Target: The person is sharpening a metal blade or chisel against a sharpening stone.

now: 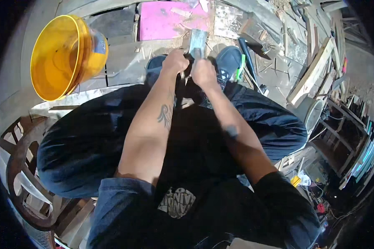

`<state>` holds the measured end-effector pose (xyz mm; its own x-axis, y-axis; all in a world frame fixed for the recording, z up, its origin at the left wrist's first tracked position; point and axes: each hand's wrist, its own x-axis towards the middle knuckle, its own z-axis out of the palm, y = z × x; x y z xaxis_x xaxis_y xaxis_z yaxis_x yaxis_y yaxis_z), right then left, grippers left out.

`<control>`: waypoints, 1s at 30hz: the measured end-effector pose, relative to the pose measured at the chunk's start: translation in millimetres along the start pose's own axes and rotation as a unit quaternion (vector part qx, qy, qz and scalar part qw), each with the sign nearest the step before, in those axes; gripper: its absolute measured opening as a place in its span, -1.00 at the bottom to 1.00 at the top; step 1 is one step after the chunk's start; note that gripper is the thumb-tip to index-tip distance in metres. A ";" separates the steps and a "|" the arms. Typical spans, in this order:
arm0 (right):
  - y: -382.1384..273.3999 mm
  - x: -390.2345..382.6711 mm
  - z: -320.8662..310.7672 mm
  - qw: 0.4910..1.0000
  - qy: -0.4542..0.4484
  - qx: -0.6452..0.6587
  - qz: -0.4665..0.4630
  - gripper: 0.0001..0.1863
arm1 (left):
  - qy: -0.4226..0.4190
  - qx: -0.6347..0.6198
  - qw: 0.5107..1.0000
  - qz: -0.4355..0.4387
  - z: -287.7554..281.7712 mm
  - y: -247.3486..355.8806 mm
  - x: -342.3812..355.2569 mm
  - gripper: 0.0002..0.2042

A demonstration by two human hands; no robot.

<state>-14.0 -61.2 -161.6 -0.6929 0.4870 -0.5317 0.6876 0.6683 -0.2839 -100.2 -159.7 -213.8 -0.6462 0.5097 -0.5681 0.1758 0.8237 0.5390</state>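
Observation:
Between my shoes (228, 60), my right hand (202, 74) is closed round a narrow grey piece (198, 53), which I cannot make out further. It overlaps a flat, pale blue strip (198, 39) pointing away from me. My left hand (174, 62) is closed just left of it, and what it grips is hidden. Wood chips and scraps lie around both hands.
A yellow bucket (96, 62) lies tipped at the left. A pink board (160, 20) is ahead. A dark bar (249, 62), a bright green item (240, 68) and loose planks (309, 70) lie at the right. A curved wooden frame (16, 166) stands at the lower left.

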 end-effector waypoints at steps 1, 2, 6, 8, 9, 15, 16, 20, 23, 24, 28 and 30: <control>1.2 -0.1 -0.2 0.999 0.019 0.039 -0.020 -0.46 | -0.043 -0.003 0.999 -0.001 -3.2 0.7 2.3 -0.53; 1.2 -1.2 2.7 0.995 0.072 0.058 -0.029 -0.52 | -0.087 -0.011 0.996 0.006 -4.2 0.3 1.5 -0.54; 1.7 -0.6 6.2 0.999 0.040 0.008 -0.011 -0.56 | -0.099 0.035 0.994 0.012 -3.8 -0.9 6.4 -0.53; 2.4 2.4 7.2 0.998 0.042 -0.041 -0.036 -0.52 | -0.079 -0.029 0.996 -0.007 1.7 -2.3 9.2 -0.53; 3.1 2.8 7.7 0.998 0.054 -0.011 -0.038 -0.50 | -0.061 -0.035 0.997 -0.015 5.2 -2.5 9.8 -0.55; 3.5 7.3 9.0 1.000 -0.019 -0.013 0.021 -0.47 | -0.008 -0.032 0.999 0.035 11.7 -8.5 6.2 -0.62; 3.2 7.5 8.9 0.999 0.038 -0.034 -0.006 -0.45 | 0.019 -0.028 0.998 0.056 12.7 -8.4 6.1 -0.61; 2.3 0.9 6.6 0.994 0.092 0.003 -0.050 -0.48 | -0.074 -0.014 0.997 0.005 15.6 -7.5 11.2 -0.62; 1.1 -0.4 0.8 0.996 -0.074 -0.042 0.036 -0.41 | -0.009 -0.046 0.999 0.025 20.6 -8.7 11.5 -0.65; 0.7 -1.6 -1.0 0.997 -0.053 -0.041 0.028 -0.41 | -0.001 -0.057 0.998 0.033 19.7 -8.5 14.1 -0.66; 1.7 -2.1 -3.8 1.000 0.009 0.025 -0.005 -0.47 | -0.051 -0.014 0.997 0.056 13.1 -7.9 10.7 -0.67; 2.2 -0.8 -3.1 0.999 0.051 0.017 -0.005 -0.51 | -0.083 0.021 0.992 0.092 7.8 -6.6 7.1 -0.67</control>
<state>-12.7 -58.4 -159.3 -0.7170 0.5366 -0.4449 0.6864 0.6546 -0.3167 -100.1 -159.5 -226.3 -0.4697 0.6831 -0.5592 0.3130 0.7211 0.6180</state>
